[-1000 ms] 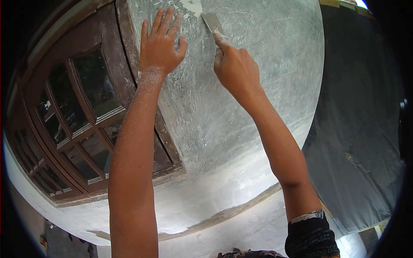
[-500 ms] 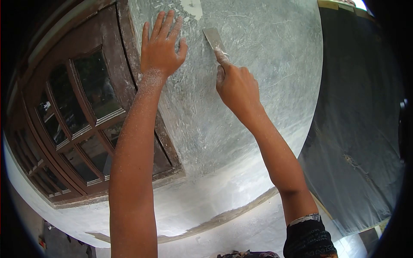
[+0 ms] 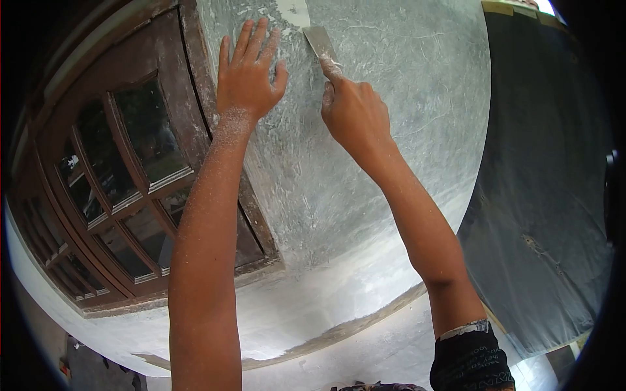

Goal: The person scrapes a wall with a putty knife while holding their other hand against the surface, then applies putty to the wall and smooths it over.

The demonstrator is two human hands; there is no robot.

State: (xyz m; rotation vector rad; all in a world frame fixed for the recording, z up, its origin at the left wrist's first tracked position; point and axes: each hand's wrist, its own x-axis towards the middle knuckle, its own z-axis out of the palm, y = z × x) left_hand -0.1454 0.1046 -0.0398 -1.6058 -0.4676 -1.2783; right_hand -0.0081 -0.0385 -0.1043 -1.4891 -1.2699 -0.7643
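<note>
A grey, scraped wall [image 3: 365, 215] fills the middle of the view. My left hand [image 3: 250, 75] lies flat on it with fingers spread, beside the window frame, and white dust coats the wrist. My right hand [image 3: 358, 117] is wrapped around a putty knife [image 3: 319, 42], the index finger stretched along its blade. The handle is hidden in the palm. The blade's edge meets the wall at the lower border of a pale patch of old coating [image 3: 295, 12], up and to the right of my left hand.
On the left is a brown wooden window [image 3: 145, 189] with several glass panes and a worn frame. A dark sheet [image 3: 541, 176] hangs along the right side. Below, the wall turns whitish above a ledge [image 3: 352, 326].
My right hand has pushed the putty knife upward and slightly left, bringing its edge to the pale patch. My left hand stays flat on the wall.
</note>
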